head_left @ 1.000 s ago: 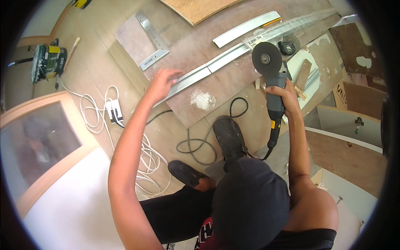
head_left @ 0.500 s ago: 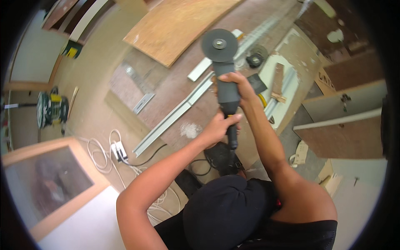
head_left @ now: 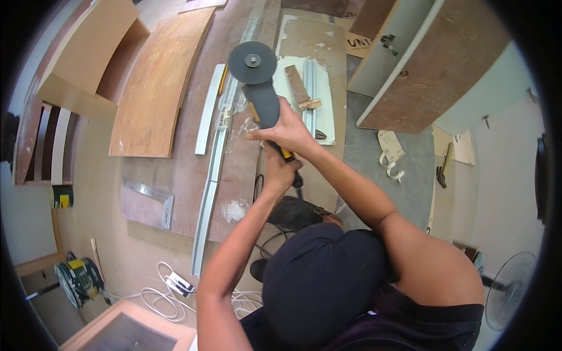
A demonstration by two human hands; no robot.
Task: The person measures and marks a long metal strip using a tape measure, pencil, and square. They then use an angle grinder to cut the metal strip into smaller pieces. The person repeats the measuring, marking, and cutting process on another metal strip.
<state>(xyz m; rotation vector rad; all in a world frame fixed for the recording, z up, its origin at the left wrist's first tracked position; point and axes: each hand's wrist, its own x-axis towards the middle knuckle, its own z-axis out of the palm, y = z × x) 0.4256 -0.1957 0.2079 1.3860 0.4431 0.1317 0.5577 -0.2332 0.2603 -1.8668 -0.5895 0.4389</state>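
I hold an angle grinder with a thin dark disc over the work panel. My right hand is wrapped round its body just behind the head, thumb stretched across it. Further back, my left hand grips the narrow black and yellow handle. Beneath the grinder runs a long metal channel, reaching toward me past the panel's edge. A white strip lies beside it, with a yellow pencil at its far end. The disc is apart from the channel as far as I can see.
A metal square lies on the left. Beyond it is a large wooden board. A white power strip sits among coiled cables. To the right are a white board with wood scraps, a leaning door panel and a hammer.
My view has turned, so the surroundings appear rotated. The grinder has shifted left in the picture and tilted, with both hands still on it. The black round object beside the channel is out of sight.
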